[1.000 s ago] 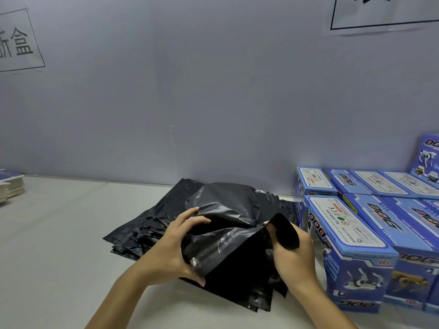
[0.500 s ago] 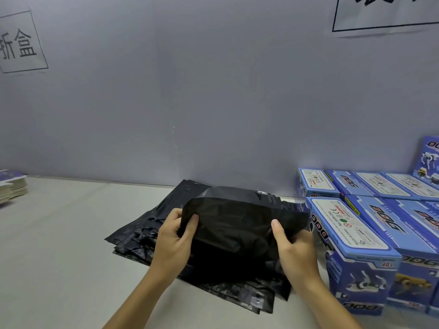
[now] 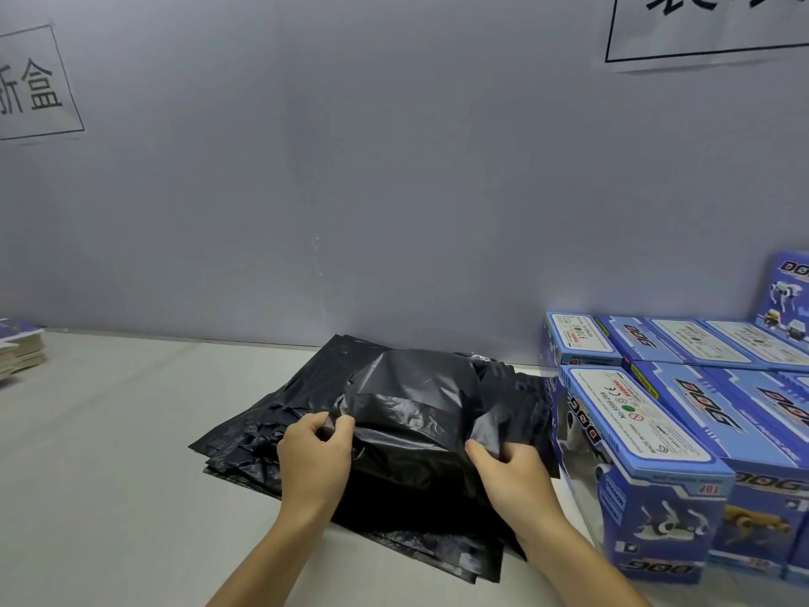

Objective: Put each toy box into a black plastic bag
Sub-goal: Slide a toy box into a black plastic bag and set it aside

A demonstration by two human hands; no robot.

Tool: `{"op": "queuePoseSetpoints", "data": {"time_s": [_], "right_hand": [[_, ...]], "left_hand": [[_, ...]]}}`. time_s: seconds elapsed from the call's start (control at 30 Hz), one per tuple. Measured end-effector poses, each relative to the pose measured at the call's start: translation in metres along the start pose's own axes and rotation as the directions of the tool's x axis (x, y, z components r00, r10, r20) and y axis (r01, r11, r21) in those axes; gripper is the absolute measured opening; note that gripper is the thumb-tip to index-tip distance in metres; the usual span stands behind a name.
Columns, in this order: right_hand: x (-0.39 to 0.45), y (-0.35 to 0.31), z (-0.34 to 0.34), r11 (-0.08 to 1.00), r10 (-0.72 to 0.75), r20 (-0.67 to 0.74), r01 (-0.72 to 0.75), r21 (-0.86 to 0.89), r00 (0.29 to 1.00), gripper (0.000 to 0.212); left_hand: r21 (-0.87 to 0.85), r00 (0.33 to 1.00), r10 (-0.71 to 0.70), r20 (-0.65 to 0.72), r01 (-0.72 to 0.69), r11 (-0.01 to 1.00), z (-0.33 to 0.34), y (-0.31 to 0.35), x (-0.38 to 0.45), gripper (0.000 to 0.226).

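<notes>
Wall sign [image 3: 709,24] and rightmost toy boxes [image 3: 788,295] cropped.

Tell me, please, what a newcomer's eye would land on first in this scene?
Probably the two hands, left hand and right hand, pinching a black bag atop the heap of black bags at the table's centre. Next, the blue toy boxes at the right against the wall.
</notes>
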State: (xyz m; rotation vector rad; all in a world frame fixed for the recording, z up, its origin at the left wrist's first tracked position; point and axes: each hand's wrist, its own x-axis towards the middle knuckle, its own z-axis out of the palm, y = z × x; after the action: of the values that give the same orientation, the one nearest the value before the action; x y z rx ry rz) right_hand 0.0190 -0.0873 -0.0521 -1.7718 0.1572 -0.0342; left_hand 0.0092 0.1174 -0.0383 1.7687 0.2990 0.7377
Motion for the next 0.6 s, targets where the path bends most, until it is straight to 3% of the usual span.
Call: {"op": "queuePoseSetpoints", "data": {"time_s": [0.17,0.23,0.33,0.47,0.53,0.6], "right_hand": [[-0.013,-0.007,0.003,0.977,-0.19,-0.152,0.172,-0.124,0.97,0.013],[-0.015,-0.006,0.005,0.964,-0.253,-0.219,0.226,-0.14,0.942,0.035],[-0.018,-0.006,0.006,0.905,-0.4,-0.314,0.315,-0.286,0.861,0.059],[-0.02,-0.008,0.008,0.571,-0.749,-0.208,0.453,-0.685,0.629,0.049],[-0.02,-0.009,0.008,0.424,-0.823,-0.111,0.473,-0.772,0.556,0.038],[-0.021,-0.009,0.008,0.348,-0.854,-0.044,0.506,-0.789,0.519,0.033]], "left_hand": [[0.093,0.985,0.175,-0.01,-0.173,0.98,0.0,0.002,-0.003,0.025],[0.23,0.941,0.337,-0.036,-0.321,0.919,-0.003,0.002,-0.003,0.034],[0.431,0.792,0.61,-0.008,-0.548,0.717,-0.007,0.002,-0.001,0.049],[0.416,0.582,0.784,0.216,-0.781,0.465,-0.003,0.003,-0.002,0.036],[0.37,0.578,0.76,0.297,-0.803,0.467,-0.001,0.003,-0.003,0.04],[0.353,0.642,0.703,0.306,-0.762,0.543,-0.001,0.003,-0.002,0.042]]}}
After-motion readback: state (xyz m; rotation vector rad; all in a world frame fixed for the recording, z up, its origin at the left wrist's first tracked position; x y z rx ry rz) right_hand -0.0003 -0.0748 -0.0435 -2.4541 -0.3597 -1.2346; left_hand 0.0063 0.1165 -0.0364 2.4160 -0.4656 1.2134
